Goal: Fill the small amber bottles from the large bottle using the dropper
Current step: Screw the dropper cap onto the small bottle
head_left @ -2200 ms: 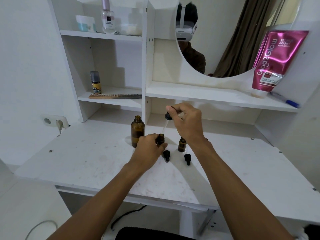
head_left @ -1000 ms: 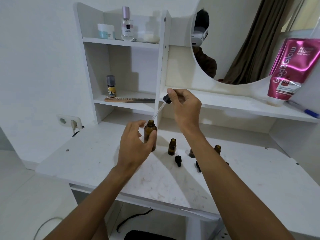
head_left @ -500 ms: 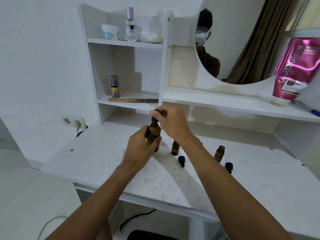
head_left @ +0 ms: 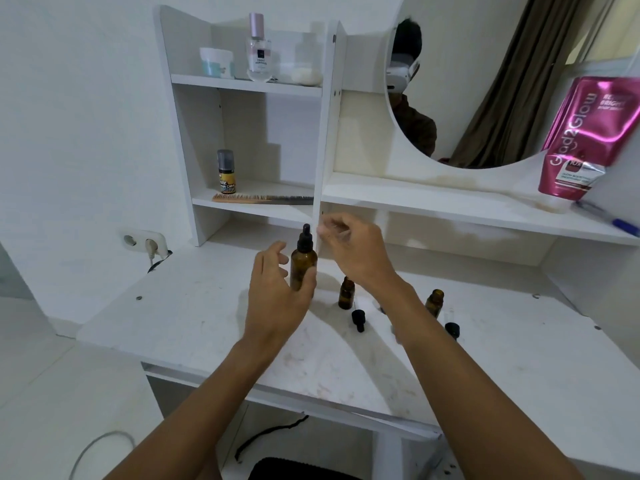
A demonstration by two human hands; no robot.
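Observation:
The large amber bottle (head_left: 303, 268) stands on the white desk (head_left: 194, 327) with the black dropper (head_left: 305, 237) seated in its neck. My left hand (head_left: 277, 296) cups its lower part, thumb across the front, fingers loose on its left. My right hand (head_left: 353, 252) hovers just right of the dropper, fingers apart and empty, slightly blurred. Two small amber bottles stand open: one (head_left: 346, 293) under my right wrist, another (head_left: 434, 303) further right. A black small cap (head_left: 358, 318) lies in front of the first bottle, and a second cap (head_left: 452, 330) in front of the other.
A white shelf unit (head_left: 322, 150) rises right behind the bottles, with a comb (head_left: 263, 198) and a small spray can (head_left: 225, 171) on its lower shelf. A pink tube (head_left: 585, 140) and a pen (head_left: 623, 225) sit on the right shelf. A wall socket (head_left: 145, 241) is at left.
The dropper went from above the small bottle back into the large bottle's neck. My right hand has let go of it and drawn away to the right. My left hand moved to the large bottle.

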